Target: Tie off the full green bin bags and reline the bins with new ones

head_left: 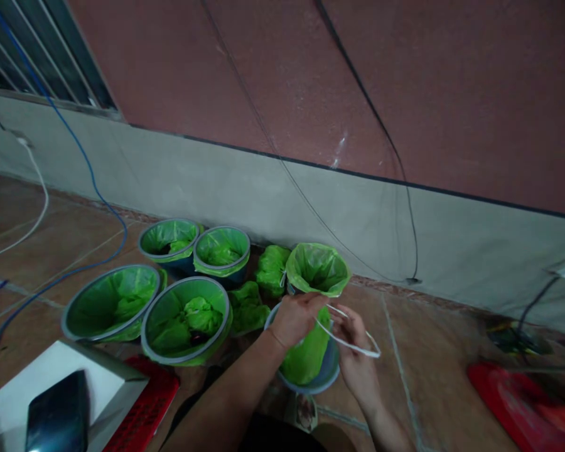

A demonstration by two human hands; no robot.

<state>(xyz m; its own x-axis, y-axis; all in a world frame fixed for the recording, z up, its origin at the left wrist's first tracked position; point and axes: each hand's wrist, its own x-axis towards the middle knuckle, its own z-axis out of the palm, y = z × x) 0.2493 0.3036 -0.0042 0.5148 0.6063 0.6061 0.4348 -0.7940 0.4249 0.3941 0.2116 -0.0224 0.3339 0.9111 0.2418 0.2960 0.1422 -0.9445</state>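
A filled green plastic bag point(305, 361) sits in a blue-grey bin point(330, 371) right in front of me. My left hand point(297, 319) is closed at the top of this bag, its fingers bunched around the gathered neck. A white cord point(365, 349) makes a loop beside the neck. Close on the right, my right hand point(355, 342) has its fingers curled in on the cord; the exact grip is partly hidden. Just behind both hands stands another bin lined with a green bag point(318, 270), its mouth spread wide.
Several grey-rimmed bins point(187, 320) with green liners stand to the left. Tied green bags point(272, 271) lie between them and my bin. A phone point(59, 414) rests on a white box point(94, 361) over a red crate point(145, 405). A blue cable point(91, 169) crosses the floor.
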